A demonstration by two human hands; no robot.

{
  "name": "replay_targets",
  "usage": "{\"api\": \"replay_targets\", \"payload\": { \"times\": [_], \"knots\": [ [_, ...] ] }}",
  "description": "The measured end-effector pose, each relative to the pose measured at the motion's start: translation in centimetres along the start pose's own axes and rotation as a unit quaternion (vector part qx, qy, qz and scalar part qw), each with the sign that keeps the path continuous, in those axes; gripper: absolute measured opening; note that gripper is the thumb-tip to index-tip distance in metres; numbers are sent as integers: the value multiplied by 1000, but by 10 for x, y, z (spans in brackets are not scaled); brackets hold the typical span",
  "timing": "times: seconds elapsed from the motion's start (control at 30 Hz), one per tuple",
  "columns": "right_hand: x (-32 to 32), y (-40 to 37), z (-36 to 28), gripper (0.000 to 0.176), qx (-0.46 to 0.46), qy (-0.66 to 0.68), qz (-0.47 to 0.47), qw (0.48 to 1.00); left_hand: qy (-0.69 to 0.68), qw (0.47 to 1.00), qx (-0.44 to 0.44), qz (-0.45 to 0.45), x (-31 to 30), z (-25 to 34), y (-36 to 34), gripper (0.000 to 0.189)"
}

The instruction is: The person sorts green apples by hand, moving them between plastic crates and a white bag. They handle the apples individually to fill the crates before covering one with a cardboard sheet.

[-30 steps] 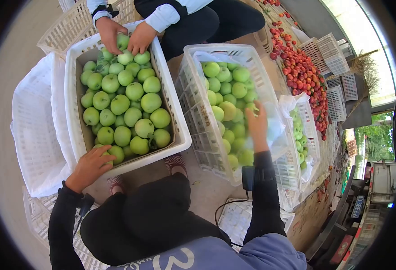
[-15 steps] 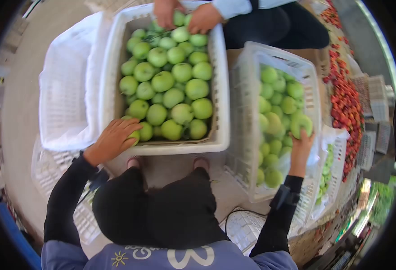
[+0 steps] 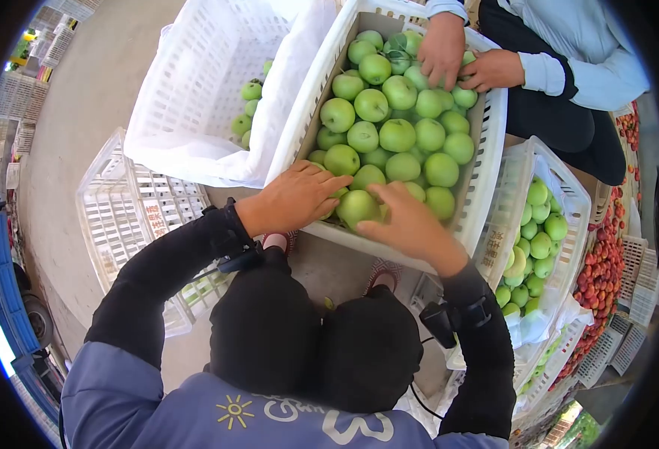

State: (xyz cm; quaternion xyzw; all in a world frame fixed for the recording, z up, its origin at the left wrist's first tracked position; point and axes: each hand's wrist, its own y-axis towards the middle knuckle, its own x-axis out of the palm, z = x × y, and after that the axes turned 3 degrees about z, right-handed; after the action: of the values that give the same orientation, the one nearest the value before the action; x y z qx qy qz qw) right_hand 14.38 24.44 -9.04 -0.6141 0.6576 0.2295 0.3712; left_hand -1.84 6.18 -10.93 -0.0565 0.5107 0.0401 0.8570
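Note:
A white crate (image 3: 487, 187) full of green apples stands in front of me. My left hand (image 3: 292, 198) reaches over its near left corner, with the fingers curved over a green apple that they partly hide. Beside it, my right hand (image 3: 415, 228) is over the near edge with thumb and fingers apart, close to a large green apple (image 3: 357, 208). That apple lies between my two hands, and my right hand does not close round it. At the far end, another person's two hands (image 3: 443, 49) touch the apples.
A cloth-lined white crate (image 3: 187, 82) with several apples stands at the left, above an upturned slatted crate (image 3: 150, 209). To the right is another crate (image 3: 573, 247) of green apples. Red fruit (image 3: 603, 262) lies farther right. The other person's dark-clad legs (image 3: 562, 127) are beside the main crate.
My right hand has left the right crate and its apple and come over the middle crate. The view has turned, so the crates appear tilted and farther right.

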Motion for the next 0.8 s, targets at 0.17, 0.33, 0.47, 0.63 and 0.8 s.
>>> {"api": "replay_targets", "payload": {
  "times": [0.17, 0.33, 0.47, 0.63, 0.8],
  "knots": [
    [19, -9, 12, 57, 105, 215, -33, 970, -6, 999, 34, 18, 4, -5, -1, 44],
    [27, -17, 5, 57, 113, 190, 60, 973, -39, 995, 87, 29, 3, -4, 11, 51],
    [34, -15, 18, 57, 62, 197, 45, 977, -147, 986, 74, -22, 4, 5, 23, 69],
    [0, -57, -1, 47, 111, 315, 111, 936, -146, 986, 45, -63, 1, 6, 33, 63],
    [-24, -120, 22, 38, 186, 262, 265, 909, -110, 991, 55, -56, 0, 0, 28, 66]
  ]
}}
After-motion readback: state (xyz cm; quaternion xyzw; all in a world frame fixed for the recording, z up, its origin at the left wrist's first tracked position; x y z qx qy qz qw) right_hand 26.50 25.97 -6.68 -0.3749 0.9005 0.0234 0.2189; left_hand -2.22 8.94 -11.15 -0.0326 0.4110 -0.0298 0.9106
